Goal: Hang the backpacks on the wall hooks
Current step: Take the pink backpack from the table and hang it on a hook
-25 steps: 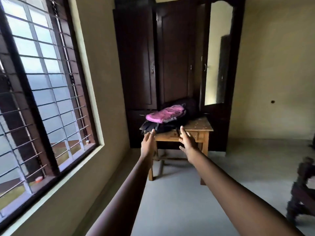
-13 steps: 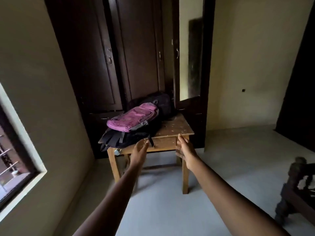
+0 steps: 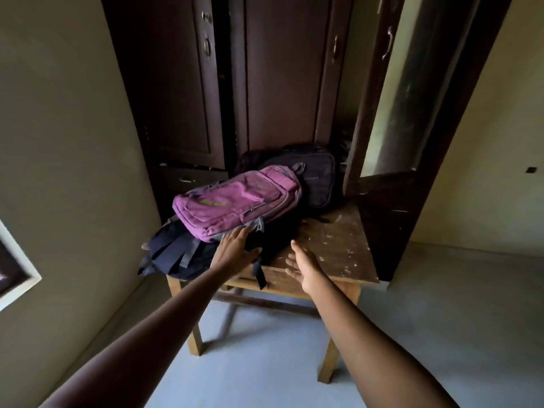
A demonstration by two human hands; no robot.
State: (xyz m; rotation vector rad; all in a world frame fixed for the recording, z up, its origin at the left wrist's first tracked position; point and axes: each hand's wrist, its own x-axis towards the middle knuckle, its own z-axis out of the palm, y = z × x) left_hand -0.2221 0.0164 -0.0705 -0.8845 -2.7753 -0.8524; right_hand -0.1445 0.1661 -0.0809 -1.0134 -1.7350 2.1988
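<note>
A pink backpack (image 3: 235,201) lies flat on top of a dark navy backpack (image 3: 173,251) on a small wooden table (image 3: 332,245). A third, dark backpack (image 3: 318,178) leans behind them against the wardrobe. My left hand (image 3: 235,248) is open, its fingertips at the pink backpack's near edge, resting over the dark bag beneath. My right hand (image 3: 303,266) hovers open over the table's front edge, just right of the bags, holding nothing. No wall hooks are in view.
A tall dark wooden wardrobe (image 3: 265,83) stands behind the table, its mirrored right door (image 3: 412,113) swung open over the table's right side. A plain wall (image 3: 59,142) runs along the left with a window frame (image 3: 14,275) low on it. Grey floor lies below.
I have come closer to the table and both hands have reached forward. My left hand now touches the bags; before it was short of the table's front edge.
</note>
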